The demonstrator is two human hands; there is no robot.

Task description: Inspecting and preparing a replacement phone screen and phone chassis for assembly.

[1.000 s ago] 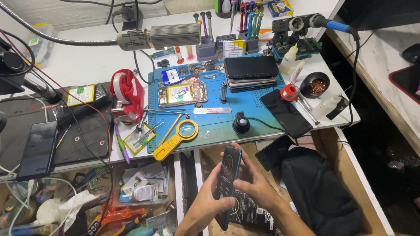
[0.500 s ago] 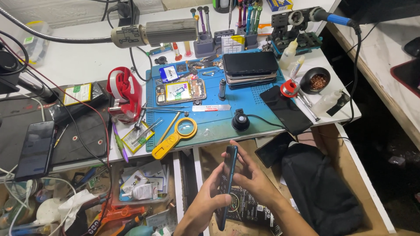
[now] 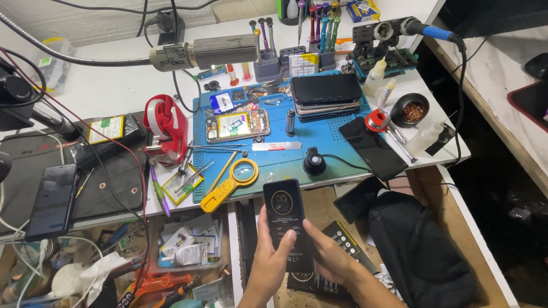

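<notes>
Holding a dark phone (image 3: 285,219) upright over an open drawer (image 3: 451,239), both hands meet at the lower middle of the view; the left hand (image 3: 268,265) is curled around the phone's lower left edge, its fingers wrapped behind the body and one fingertip resting on the lit screen; the right hand (image 3: 328,256) is closed against the lower right edge, thumb lying along the side of the phone; the screen faces the camera and shows a round graphic on a black ground; the phone sits just in front of the near edge of a blue work mat (image 3: 319,148) on the white bench (image 3: 114,91); a yellow magnifying glass (image 3: 231,183) lies on the mat's near left corner, close to the phone; a small black loupe (image 3: 314,163) stands just beyond the phone's top; an opened phone with its insides showing (image 3: 236,124) lies further back on the mat; a stack of dark phones (image 3: 326,94) rests at the mat's far right; another black phone (image 3: 373,147) lies flat at the mat's right edge; a red tape dispenser (image 3: 165,128) stands to the left of the mat; a black bag (image 3: 419,251) fills the right part of the drawer, beside the right hand; a dark box (image 3: 337,236) lies under the hands.
</notes>
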